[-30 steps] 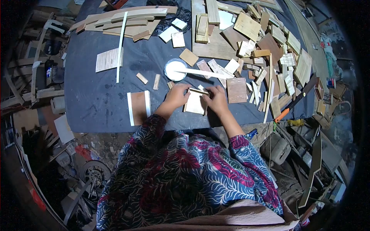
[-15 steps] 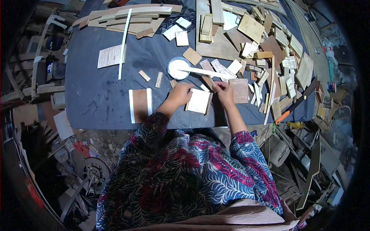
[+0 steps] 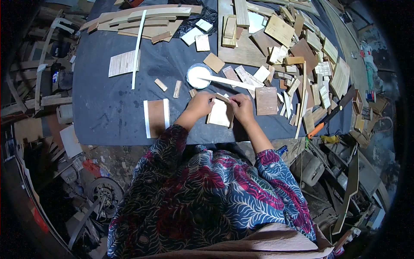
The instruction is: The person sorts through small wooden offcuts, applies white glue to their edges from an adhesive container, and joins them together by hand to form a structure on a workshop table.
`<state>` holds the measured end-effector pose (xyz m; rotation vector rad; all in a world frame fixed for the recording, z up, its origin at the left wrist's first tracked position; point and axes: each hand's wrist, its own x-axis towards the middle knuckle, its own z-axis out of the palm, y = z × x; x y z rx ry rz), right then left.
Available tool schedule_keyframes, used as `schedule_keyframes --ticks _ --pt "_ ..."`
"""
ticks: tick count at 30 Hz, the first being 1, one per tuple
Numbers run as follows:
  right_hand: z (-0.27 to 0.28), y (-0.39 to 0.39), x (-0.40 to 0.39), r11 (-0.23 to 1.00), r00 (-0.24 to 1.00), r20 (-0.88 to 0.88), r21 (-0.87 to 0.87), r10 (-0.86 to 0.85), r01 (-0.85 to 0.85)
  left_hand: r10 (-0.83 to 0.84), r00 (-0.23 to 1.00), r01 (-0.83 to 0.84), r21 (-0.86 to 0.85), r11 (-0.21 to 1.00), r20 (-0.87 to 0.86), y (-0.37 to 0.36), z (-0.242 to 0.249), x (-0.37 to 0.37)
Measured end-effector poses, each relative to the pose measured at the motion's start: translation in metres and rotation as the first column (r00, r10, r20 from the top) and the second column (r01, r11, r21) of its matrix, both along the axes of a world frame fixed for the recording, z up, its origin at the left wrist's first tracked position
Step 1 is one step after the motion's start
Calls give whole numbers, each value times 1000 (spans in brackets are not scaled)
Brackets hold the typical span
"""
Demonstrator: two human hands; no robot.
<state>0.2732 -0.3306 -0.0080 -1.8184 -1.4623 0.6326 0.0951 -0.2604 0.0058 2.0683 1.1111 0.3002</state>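
Observation:
A small pale wooden panel (image 3: 220,114) with darker strips along its left and right sides lies near the table's front edge. My left hand (image 3: 200,105) is closed at its far left corner. A short wood strip (image 3: 223,98) lies across the panel's far edge, its right end pinched by my right hand (image 3: 242,107). My fingers partly cover both ends of the strip. Just beyond is a round tub of white glue-like paste (image 3: 199,76), with a flat white stick (image 3: 233,82) reaching out over its rim to the right.
To the left lies a brown panel with white side strips (image 3: 157,118). A brown square block (image 3: 266,101) sits to the right, before a heap of wood offcuts (image 3: 297,56). An orange-handled saw (image 3: 330,115) rests at the right edge. Long wood strips (image 3: 146,19) lie at the far left.
My right hand has brought the wood strip left and down from beyond the panel's right corner to the panel's far edge. My left hand stays at the corner.

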Motion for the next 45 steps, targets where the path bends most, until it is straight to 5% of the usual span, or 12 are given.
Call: schedule_keyframes --ticks 10,13,15,22,24,25,27,31,45 --pt "6 -2 -1 998 994 105 -52 29 -23 33 997 -39 -88 995 -64 1 8 4" --pt "-6 0 5 998 999 37 62 18 -20 31 998 -34 -67 997 -47 1 6 3" --pt "-14 0 11 966 878 -403 -118 -260 232 21 1000 -22 -41 999 -21 1 4 0" --pt "-12 -28 44 895 913 -120 -286 -389 344 -164 986 164 -10 986 -9 0 6 -8" --pt "-8 -34 44 951 932 190 70 -310 302 -166 985 164 -43 986 -52 -2 12 -8" --pt "3 -36 41 951 932 190 69 -310 302 -155 986 152 -47 987 -64 -3 13 -7" --pt "21 -41 30 981 864 466 112 -190 156 -145 986 142 -52 989 -76 -6 15 -7" --pt "20 -52 15 819 967 181 -518 -177 247 -172 979 171 -16 985 -112 -10 15 -9" --pt "-11 -60 7 848 941 70 -416 -330 328 -193 962 197 0 980 -191 -12 22 -9"
